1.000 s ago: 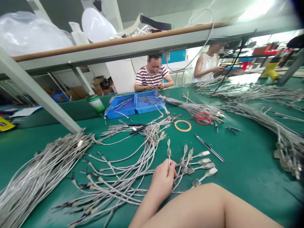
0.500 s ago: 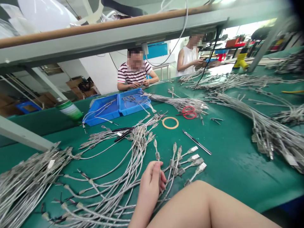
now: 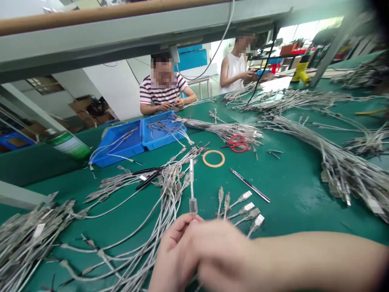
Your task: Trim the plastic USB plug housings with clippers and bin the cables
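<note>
My left hand [image 3: 168, 251] is closed on a grey USB cable [image 3: 193, 205], whose lump and plug end stick up above the fingertips. Blurred by motion, my right hand [image 3: 219, 247] crosses in front and overlaps the left fingers. Its own fingers are smeared, so whether it grips the cable cannot be seen. Just beyond the hands, several cable plugs [image 3: 246, 207] point away to the right. A loose bundle of cables [image 3: 158, 227] with bare wire ends spreads out to the left.
Tweezers [image 3: 251, 185], a tape ring [image 3: 213, 158], red-handled scissors [image 3: 238, 143] and black-handled pliers [image 3: 148, 177] lie on the green table [image 3: 291, 202]. Blue trays [image 3: 121, 156] stand at the back left. Cable bundles [image 3: 343, 162] lie right. Two people work across the table.
My right arm has swung left, bringing the hand onto my left hand. The held cable now stands more upright and slightly further left. The whole view has shifted a little.
</note>
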Demonstrator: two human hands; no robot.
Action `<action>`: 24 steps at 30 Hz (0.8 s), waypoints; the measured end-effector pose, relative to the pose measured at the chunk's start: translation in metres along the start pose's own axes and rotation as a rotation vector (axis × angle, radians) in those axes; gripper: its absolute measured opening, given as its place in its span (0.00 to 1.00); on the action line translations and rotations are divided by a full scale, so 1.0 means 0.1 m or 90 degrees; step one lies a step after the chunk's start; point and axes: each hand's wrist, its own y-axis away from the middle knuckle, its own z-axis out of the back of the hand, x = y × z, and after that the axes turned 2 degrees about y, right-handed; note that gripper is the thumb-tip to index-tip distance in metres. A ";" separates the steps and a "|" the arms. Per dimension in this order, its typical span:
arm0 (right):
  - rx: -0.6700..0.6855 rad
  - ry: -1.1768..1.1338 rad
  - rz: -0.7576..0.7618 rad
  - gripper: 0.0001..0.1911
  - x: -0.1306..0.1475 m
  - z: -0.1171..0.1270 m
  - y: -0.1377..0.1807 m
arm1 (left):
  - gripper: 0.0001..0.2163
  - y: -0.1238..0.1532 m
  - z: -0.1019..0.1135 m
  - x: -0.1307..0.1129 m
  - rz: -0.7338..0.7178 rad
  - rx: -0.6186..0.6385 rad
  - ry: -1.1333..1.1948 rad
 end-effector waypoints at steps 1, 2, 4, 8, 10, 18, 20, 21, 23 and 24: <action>-0.063 -0.061 -0.070 0.13 -0.08 0.07 -0.02 | 0.13 0.01 -0.02 -0.02 -0.006 0.010 -0.012; -0.144 -0.140 -0.157 0.13 -0.15 0.14 -0.02 | 0.12 0.01 -0.03 -0.03 -0.012 0.019 -0.026; -0.296 -0.308 -0.331 0.10 -0.27 0.25 -0.02 | 0.10 -0.01 -0.06 -0.05 -0.019 0.037 -0.054; -0.284 -0.498 -0.378 0.13 -0.42 0.35 -0.01 | 0.10 -0.08 -0.12 -0.04 -0.013 0.077 -0.104; -0.249 -0.540 -0.354 0.14 -0.46 0.35 0.00 | 0.11 -0.13 -0.16 -0.02 0.003 0.112 -0.123; -0.222 -0.695 -0.390 0.11 -0.53 0.28 0.07 | 0.13 -0.22 -0.30 0.10 0.166 0.205 0.031; -0.247 -0.720 -0.408 0.11 -0.54 0.27 0.07 | 0.14 -0.21 -0.32 0.10 0.199 0.185 0.072; -0.259 -0.728 -0.416 0.11 -0.55 0.26 0.07 | 0.14 -0.21 -0.33 0.09 0.212 0.171 0.097; -0.275 -0.740 -0.428 0.13 -0.55 0.25 0.06 | 0.12 -0.19 -0.33 0.10 0.224 0.147 0.136; -0.281 -0.746 -0.434 0.13 -0.54 0.25 0.06 | 0.11 -0.19 -0.32 0.11 0.226 0.139 0.148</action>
